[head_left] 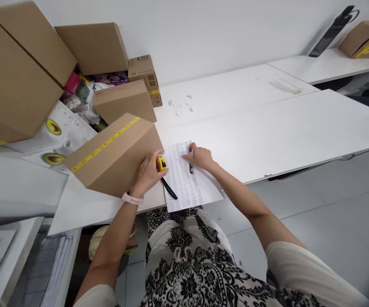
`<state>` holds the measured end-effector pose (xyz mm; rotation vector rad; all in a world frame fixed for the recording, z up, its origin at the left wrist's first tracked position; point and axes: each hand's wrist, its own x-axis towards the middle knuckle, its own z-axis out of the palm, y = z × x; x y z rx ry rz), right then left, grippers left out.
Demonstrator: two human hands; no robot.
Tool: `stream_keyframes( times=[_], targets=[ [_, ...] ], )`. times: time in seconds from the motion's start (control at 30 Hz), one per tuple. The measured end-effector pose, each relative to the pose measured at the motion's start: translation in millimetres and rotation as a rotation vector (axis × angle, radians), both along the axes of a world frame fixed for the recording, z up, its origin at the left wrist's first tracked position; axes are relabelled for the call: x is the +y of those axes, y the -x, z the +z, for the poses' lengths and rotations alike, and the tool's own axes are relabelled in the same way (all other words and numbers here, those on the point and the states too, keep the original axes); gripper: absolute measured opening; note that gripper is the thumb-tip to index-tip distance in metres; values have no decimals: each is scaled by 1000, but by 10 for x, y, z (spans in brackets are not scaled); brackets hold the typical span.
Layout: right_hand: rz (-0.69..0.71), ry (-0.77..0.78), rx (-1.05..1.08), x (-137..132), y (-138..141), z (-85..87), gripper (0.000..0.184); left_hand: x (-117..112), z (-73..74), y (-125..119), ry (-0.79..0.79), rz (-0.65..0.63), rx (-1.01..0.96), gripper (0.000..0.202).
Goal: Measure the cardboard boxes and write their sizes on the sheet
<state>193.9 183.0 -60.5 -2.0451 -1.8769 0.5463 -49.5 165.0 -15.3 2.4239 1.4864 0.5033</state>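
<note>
On the white desk (267,128), a cardboard box (114,153) sealed with yellow tape touches the left edge of a printed sheet (182,185) whose long axis runs away from the person. The left hand (146,172) rests at the box's near corner, fingers closed round a yellow tape measure (161,163). Just right of it, the right hand (201,157) presses the sheet, fingers pinching a pen (191,167).

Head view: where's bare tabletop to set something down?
Bare white table right of the printed sheet, past the right hand holding a pen. Crowded left: the taped box under the left hand, then stacked cartons and packets.
</note>
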Motion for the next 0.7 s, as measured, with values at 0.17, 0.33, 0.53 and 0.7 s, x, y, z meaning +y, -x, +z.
stream_keyframes(
  times=[0.17,0.33,0.53,0.7],
  targets=[
    [165,11,233,152,-41,-58,29,446,-90,-248,-14,30,268,68],
    [127,-136,1006,-109,-466,46,33,650,-208,-416,1,-3,385,51],
    [-118,-484,1035,-288,-554,-3,35,703,-315,-703,-30,48,321,45],
    [-345,-523,931,-150,-463,-180,49,639,-553,-915,126,-386,163,75]
  ],
)
